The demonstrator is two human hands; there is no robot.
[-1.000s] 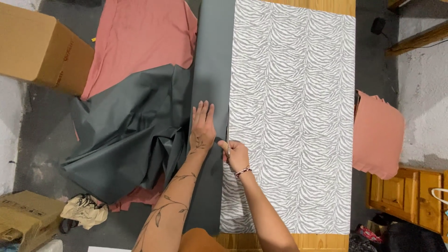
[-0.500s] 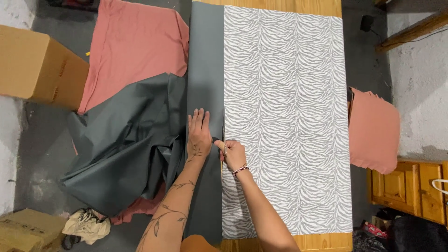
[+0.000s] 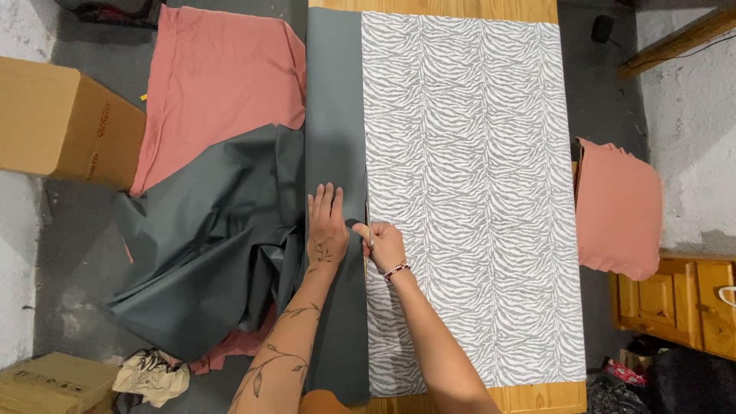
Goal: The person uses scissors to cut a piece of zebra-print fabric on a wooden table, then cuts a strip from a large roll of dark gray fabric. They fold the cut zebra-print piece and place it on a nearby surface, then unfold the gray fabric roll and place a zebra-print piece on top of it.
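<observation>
Figure: the grey fabric (image 3: 333, 107) lies in a long strip along the left edge of the table (image 3: 460, 9), touching the zebra-print fabric (image 3: 475, 192) that covers most of the tabletop; its surplus spills off the table in a crumpled heap over a pink cloth (image 3: 215, 84) on the floor. We see the grey strip smooth and matte on the table, creased only where it hangs. Our left hand (image 3: 327, 226) rests flat on it, fingers spread a little, just beside the seam line. Our right hand (image 3: 383, 244) lies on the zebra-print edge, its fingers closed on a thin tool (image 3: 370, 230), too small for us to identify, whose tip meets the line where the two fabrics join.

In our judgement the main risk is drift: the hanging weight of the heap could drag the strip leftward if the flat palm eases, pulling the line out of true. A slip of the tool toward the left hand, which sits close by, could nick a finger. Boxes (image 3: 57, 123) and a wooden cabinet (image 3: 682, 299) stand well apart
</observation>
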